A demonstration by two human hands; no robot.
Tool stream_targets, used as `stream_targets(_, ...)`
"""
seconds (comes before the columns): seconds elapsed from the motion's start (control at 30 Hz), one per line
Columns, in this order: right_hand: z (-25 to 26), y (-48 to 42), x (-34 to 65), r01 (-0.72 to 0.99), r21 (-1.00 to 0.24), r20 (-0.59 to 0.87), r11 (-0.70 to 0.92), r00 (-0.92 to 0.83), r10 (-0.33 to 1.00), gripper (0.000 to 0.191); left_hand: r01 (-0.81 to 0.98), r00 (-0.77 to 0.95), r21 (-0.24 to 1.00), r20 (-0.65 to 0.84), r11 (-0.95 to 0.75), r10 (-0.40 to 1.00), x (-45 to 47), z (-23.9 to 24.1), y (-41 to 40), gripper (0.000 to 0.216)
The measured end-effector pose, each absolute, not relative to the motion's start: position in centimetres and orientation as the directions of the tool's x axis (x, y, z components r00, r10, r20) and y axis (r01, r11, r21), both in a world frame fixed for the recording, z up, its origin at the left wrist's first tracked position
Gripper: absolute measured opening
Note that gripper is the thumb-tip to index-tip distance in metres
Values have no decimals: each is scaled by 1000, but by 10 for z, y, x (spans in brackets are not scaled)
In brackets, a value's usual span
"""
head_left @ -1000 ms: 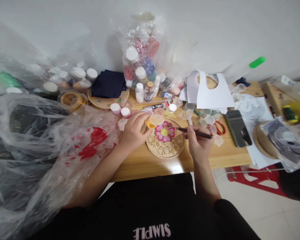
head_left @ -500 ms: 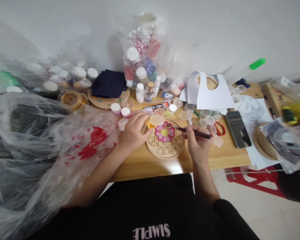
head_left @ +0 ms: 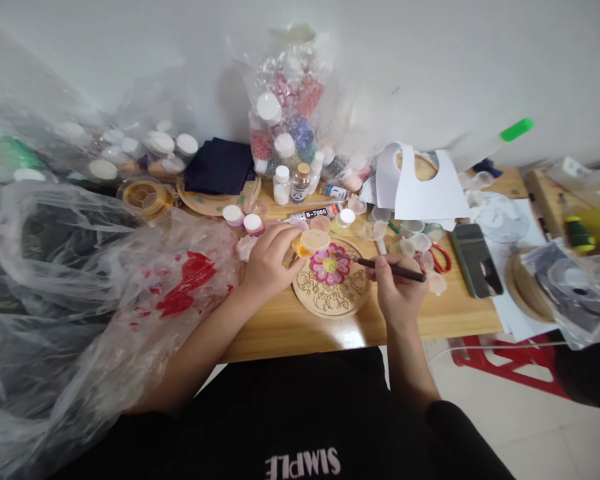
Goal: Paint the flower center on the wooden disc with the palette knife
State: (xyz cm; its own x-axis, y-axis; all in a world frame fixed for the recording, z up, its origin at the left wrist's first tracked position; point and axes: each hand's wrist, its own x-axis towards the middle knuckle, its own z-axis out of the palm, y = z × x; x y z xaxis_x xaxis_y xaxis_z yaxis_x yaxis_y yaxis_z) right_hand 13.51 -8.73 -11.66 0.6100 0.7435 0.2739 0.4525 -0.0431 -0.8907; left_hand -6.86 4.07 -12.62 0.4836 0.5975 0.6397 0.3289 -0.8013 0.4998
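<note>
My left hand (head_left: 275, 261) is closed around a small plastic cup (head_left: 314, 241) with something orange-yellow in it, held over the upper left edge of a round wooden board (head_left: 307, 303). Between the fingers of my right hand (head_left: 401, 283) is a dark thin-tipped tool (head_left: 397, 269), like a fine brush; its tip points left at the pink and purple flower (head_left: 330, 265) on the board. The flower has a yellow centre. Below it, gold wire outlines (head_left: 333, 293) curl across the bare wood.
Behind the board lie a B-7000 glue tube (head_left: 316, 213) and several small jars and cups. Red-handled scissors (head_left: 443, 259) and a phone (head_left: 477, 260) are at the right. Crumpled plastic sheeting (head_left: 105, 280) covers the left side. Bagged jars (head_left: 290, 107) stand against the wall.
My right hand and the dark tool have shifted slightly to the right. The left hand keeps the cup in nearly the same place.
</note>
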Motion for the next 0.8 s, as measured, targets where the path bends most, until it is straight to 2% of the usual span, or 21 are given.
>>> stream_targets(0.47,-114,-84,132,489,-872,310,-33,602,736,18,319,479,507,643,-801,598,-68,-126,40,35)
stream_targets(0.67,-108,-84,131,495,-869,365,12,625,690,21,309,482,525,632,-793,607,-69,-125,40,35)
stream_targets(0.8,-107,-84,131,492,-870,343,-16,629,698,23,311,485,517,636,-798,601,-69,-125,40,36)
